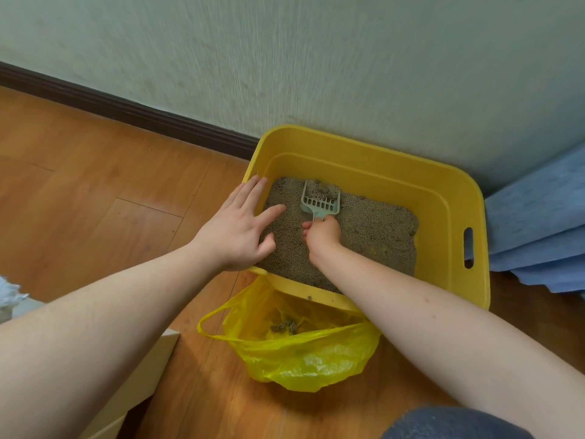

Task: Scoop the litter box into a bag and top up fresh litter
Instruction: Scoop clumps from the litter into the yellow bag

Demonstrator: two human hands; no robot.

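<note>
We see a smooth yellow plastic box [443,198] holding coarse, matt grey-brown litter [373,236]. The scoop [319,201] looks like matt pale green plastic. The bag [300,359] is thin, glossy, crinkled yellow film. The floor [95,191] is wood-look plank with a slight sheen.

My right hand [323,233] grips the handle of the pale green slotted scoop [320,198]; scoop head sits in the grey litter [373,231], loaded with clumps. My left hand [241,228] lies flat, fingers spread, over the left rim of the yellow litter box [443,198]. Yellow plastic bag [294,346] stands open on the wood floor [95,191], touching the box's near wall, clumps inside.
</note>
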